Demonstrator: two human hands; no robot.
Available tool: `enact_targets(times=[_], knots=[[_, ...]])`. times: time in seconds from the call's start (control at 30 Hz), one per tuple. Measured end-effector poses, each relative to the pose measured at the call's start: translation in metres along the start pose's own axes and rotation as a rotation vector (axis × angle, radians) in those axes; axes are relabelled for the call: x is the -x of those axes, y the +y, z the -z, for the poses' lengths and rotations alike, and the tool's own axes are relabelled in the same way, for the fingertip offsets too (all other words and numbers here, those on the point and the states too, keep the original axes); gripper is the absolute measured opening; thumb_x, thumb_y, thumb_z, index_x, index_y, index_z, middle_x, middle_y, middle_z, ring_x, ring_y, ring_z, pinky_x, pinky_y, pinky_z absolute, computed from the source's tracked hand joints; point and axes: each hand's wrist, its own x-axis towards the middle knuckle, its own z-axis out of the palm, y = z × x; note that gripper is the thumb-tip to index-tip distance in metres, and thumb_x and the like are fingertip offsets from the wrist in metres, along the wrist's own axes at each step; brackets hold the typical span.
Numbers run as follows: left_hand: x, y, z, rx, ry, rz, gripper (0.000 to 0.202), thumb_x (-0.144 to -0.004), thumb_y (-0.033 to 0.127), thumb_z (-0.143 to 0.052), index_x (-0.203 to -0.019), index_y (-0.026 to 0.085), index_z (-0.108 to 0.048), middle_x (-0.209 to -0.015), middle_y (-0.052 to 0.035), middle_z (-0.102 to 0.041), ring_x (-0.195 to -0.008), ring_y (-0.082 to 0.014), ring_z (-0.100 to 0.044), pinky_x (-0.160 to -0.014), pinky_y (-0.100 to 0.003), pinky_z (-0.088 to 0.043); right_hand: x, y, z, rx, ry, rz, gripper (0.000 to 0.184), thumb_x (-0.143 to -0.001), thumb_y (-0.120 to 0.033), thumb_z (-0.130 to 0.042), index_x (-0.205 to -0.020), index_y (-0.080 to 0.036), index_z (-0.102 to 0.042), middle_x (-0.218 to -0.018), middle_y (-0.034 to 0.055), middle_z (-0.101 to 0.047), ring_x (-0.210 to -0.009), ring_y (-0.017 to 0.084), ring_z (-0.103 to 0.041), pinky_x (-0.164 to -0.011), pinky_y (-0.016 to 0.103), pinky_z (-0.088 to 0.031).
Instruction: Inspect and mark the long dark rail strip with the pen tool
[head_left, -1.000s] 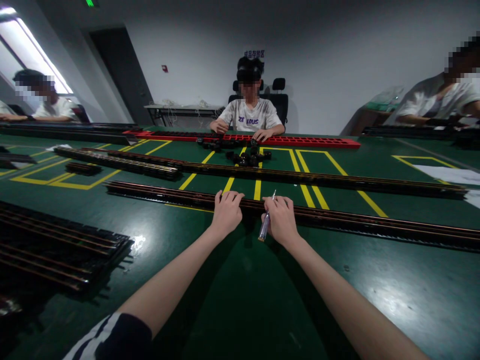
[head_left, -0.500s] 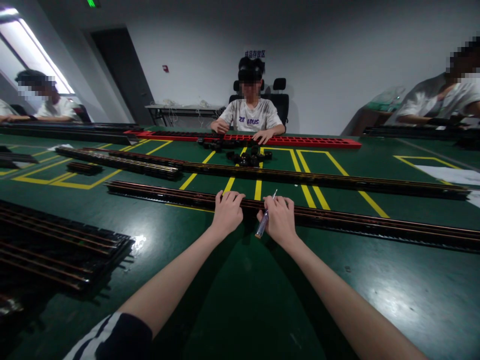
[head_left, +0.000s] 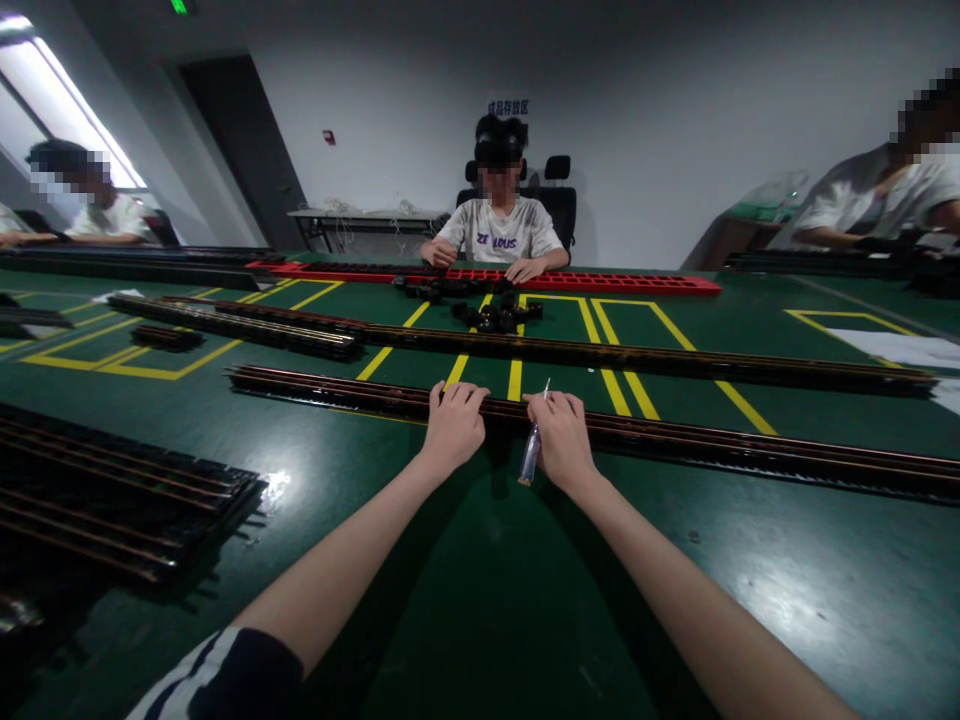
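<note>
A long black rail with copper-coloured strips point(head_left: 337, 396) lies crosswise on the green table before me. My left hand point(head_left: 454, 422) is closed over it, fingers curled across the far edge. A short way to the right, my right hand point(head_left: 562, 432) also rests on the rail. Between its thumb and fingers it grips a slim screwdriver with a clear purplish handle point(head_left: 529, 456). The metal tip points up and away, the handle end down toward me. The fingertips of both hands are partly hidden behind the rail.
Another long rail point(head_left: 637, 357) runs parallel beyond mine, near a shorter bundle point(head_left: 300, 335). Stacked rails point(head_left: 112, 500) lie at the near left. Black parts point(head_left: 499, 316) and a red slotted frame point(head_left: 637, 284) are farther back. A co-worker point(head_left: 506, 230) sits opposite; others sit at both sides.
The rail under my hands has slid slightly to the right. The screwdriver has turned more upright in my right hand. My left hand keeps nearly the same place.
</note>
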Motion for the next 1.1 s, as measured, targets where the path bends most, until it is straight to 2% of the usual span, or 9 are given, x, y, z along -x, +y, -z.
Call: enact_targets(times=[0.1,0.2,0.33,0.6,0.93,1.1], knots=[[-0.0005,0.0000,0.0001,0.001,0.000,-0.002,0.038,-0.081,0.009,-0.038,-0.111,0.020,-0.059,-0.114,-0.0064,-0.064,-0.114,-0.0222,-0.052,-0.108,-0.048,-0.026,0.0002,0.0009,-0.0001,-0.024,0.028,0.003,0.014,-0.071,-0.007,-0.051,-0.078,-0.019,-0.050,-0.093,0.0108,-0.068,-0.096,0.027,-0.056,-0.092,0.041,-0.035],[-0.0006,0.0001,0.0010,0.006,-0.003,-0.001,0.038,-0.081,0.010,-0.038,-0.111,0.020,-0.060,-0.114,-0.0066,-0.064,-0.113,-0.0224,-0.052,-0.108,-0.047,-0.026,-0.0002,0.0005,-0.0009,-0.018,0.047,0.008,0.002,-0.079,-0.019,-0.052,-0.079,-0.019,-0.050,-0.093,0.0113,-0.068,-0.095,0.027,-0.056,-0.092,0.042,-0.035],[-0.0004,-0.0003,0.0013,0.011,-0.003,-0.005,0.038,-0.082,0.010,-0.038,-0.111,0.020,-0.060,-0.113,-0.0066,-0.064,-0.114,-0.0224,-0.052,-0.108,-0.048,-0.025,-0.0005,-0.0006,-0.0013,0.026,0.036,-0.006,0.008,-0.083,-0.026,-0.052,-0.081,-0.018,-0.051,-0.093,0.0123,-0.068,-0.095,0.027,-0.056,-0.092,0.042,-0.034],[-0.0006,0.0000,0.0012,-0.003,-0.010,0.003,0.039,-0.081,0.010,-0.038,-0.112,0.018,-0.060,-0.114,-0.0069,-0.064,-0.114,-0.0227,-0.051,-0.108,-0.048,-0.025,-0.0024,-0.0033,-0.0025,0.015,0.040,-0.020,0.003,-0.079,-0.018,-0.051,-0.081,-0.019,-0.050,-0.091,0.0102,-0.068,-0.094,0.027,-0.055,-0.090,0.041,-0.033],[-0.0008,0.0004,0.0014,0.006,-0.012,0.006,0.040,-0.080,0.009,-0.038,-0.111,0.020,-0.060,-0.114,-0.0075,-0.063,-0.114,-0.0231,-0.052,-0.107,-0.048,-0.026,-0.0011,-0.0020,-0.0020,-0.030,0.073,-0.078,0.022,-0.069,0.000,-0.046,-0.076,-0.021,-0.046,-0.092,0.0088,-0.069,-0.096,0.026,-0.057,-0.090,0.041,-0.035],[-0.0001,-0.0001,0.0016,0.014,-0.014,0.002,0.041,-0.080,0.008,-0.037,-0.112,0.020,-0.060,-0.115,-0.0071,-0.063,-0.114,-0.0223,-0.051,-0.108,-0.048,-0.025,0.0004,0.0026,-0.0035,-0.048,0.080,-0.067,0.024,-0.068,0.002,-0.045,-0.075,-0.021,-0.045,-0.092,0.0085,-0.069,-0.096,0.025,-0.057,-0.090,0.041,-0.036]])
